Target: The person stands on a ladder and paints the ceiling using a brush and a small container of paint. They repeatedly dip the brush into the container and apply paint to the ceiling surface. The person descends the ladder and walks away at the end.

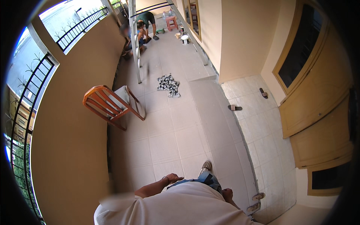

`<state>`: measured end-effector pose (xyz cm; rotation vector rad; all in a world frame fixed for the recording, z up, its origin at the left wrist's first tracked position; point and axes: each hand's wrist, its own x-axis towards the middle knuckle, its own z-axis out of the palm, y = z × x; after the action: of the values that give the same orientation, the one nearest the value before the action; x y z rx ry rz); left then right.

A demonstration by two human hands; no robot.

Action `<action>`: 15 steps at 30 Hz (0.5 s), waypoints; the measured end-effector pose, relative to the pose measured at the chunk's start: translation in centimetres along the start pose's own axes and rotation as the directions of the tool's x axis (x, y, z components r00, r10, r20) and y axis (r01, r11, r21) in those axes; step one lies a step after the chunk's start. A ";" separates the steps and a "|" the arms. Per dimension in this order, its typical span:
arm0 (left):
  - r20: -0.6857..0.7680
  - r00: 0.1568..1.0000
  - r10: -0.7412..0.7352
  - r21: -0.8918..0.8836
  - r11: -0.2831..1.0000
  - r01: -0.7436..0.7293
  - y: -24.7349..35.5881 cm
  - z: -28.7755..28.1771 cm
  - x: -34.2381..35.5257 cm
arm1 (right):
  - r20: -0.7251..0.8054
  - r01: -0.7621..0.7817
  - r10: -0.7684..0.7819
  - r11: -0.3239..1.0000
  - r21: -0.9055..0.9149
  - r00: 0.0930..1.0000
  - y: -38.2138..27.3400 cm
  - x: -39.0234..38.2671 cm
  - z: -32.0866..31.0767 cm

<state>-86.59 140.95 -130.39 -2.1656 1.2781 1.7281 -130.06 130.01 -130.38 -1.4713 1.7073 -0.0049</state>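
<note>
My left hand [174, 178] hangs in front of my waist, a band around its wrist. Its fingers are loosely stretched toward the right, and nothing shows in them. On the other side of my body, my right hand [227, 194] is down by my hip, partly hidden, so its fingers cannot be made out. Neither hand touches anything I can see. My shoe [206, 165] steps forward on the tiles. Ahead on the floor lies a crumpled black-and-white cloth [168, 85].
A wooden chair [112, 103] stands by the left wall. Farther on, a metal stepladder [135, 45] spans the passage, with two crouching or bending people [144, 22] beyond. A paint bucket [185, 39] and red stool [171, 23] stand far right; sandals [235, 107] lie on the raised right step.
</note>
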 end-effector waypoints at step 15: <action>-0.459 0.758 -0.463 -0.778 0.622 -0.091 -0.5 -16.4 6.2 | -0.013 0.353 -0.378 0.875 -0.332 0.926 -31.1 31.6 -9.7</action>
<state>-73.71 129.06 -129.97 -3.4363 0.1986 1.6701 -108.73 90.14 -126.97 -2.0518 1.5124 0.0171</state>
